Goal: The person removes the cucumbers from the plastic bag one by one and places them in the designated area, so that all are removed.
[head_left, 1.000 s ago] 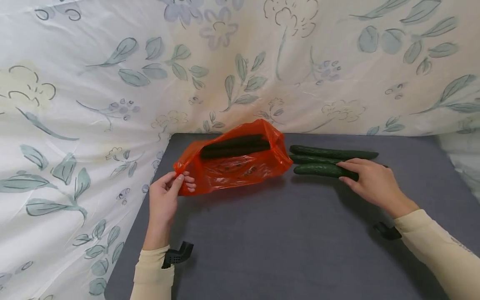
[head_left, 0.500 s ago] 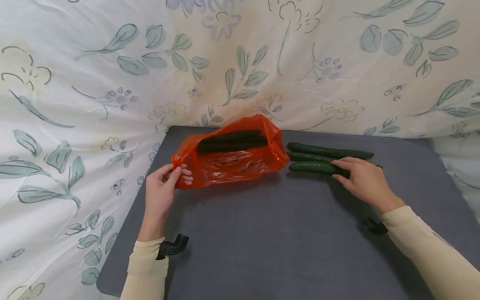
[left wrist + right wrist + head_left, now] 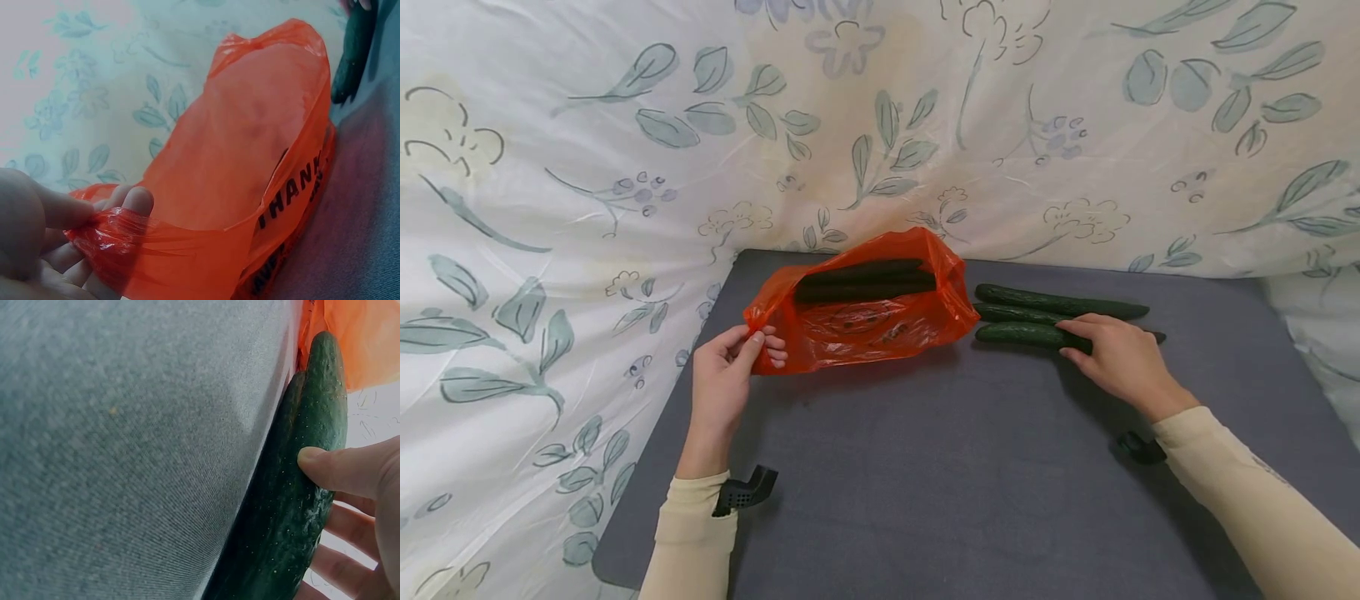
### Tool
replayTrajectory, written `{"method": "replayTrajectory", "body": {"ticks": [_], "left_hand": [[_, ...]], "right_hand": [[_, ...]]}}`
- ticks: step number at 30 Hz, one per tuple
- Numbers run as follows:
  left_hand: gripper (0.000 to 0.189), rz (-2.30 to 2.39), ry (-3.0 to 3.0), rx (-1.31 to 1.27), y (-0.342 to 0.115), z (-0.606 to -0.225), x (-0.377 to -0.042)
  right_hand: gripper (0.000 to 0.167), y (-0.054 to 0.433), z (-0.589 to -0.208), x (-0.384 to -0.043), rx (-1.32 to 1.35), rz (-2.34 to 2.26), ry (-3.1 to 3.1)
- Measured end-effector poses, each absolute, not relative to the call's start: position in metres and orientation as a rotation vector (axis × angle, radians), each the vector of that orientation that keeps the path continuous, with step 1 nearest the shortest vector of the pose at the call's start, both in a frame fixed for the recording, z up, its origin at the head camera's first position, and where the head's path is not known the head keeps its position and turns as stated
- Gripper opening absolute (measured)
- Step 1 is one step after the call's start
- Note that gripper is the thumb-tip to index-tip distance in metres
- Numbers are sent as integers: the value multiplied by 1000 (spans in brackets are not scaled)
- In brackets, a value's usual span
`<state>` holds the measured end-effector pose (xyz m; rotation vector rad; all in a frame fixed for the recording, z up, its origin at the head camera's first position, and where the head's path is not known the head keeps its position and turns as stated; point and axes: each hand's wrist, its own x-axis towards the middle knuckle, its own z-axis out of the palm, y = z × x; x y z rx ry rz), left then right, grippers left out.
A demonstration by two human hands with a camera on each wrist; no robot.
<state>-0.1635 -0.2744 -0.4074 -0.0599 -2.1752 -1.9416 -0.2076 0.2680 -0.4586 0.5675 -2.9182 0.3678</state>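
On the left of the table lies a translucent red-orange plastic bag (image 3: 842,343), its mouth held wide. Long dark green cucumbers (image 3: 865,292) show inside it. My left hand (image 3: 724,371) pinches the bag's gathered left edge between thumb and fingers, as the left wrist view shows with the crumpled plastic (image 3: 109,234). To the right of the bag, three more cucumbers lie side by side. My right hand (image 3: 1123,358) grips the nearest cucumber (image 3: 1021,335), thumb on its near side; the right wrist view shows this cucumber (image 3: 312,431) close up. The hand partly hides the middle cucumber (image 3: 1011,314).
The farthest cucumber (image 3: 1060,300) lies along the back of the dark grey table (image 3: 925,483). A floral cloth (image 3: 850,125) hangs behind and to the left. Black printed letters (image 3: 290,200) mark the bag's side. A dark wrist camera (image 3: 748,492) sits on the left sleeve.
My right hand has shifted slightly left with the nearest cucumber, whose tip is a little closer to the bag. My left hand keeps its hold on the bag. The head view has tilted slightly.
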Motion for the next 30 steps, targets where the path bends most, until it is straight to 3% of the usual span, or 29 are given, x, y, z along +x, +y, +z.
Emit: {"method": "replayTrajectory", "body": {"ticks": [30], "left_hand": [[31,-1920,-2187,-55,-277,-414,-165]], "right_hand": [[48,265,-472,-216,549,325,-2990]]}}
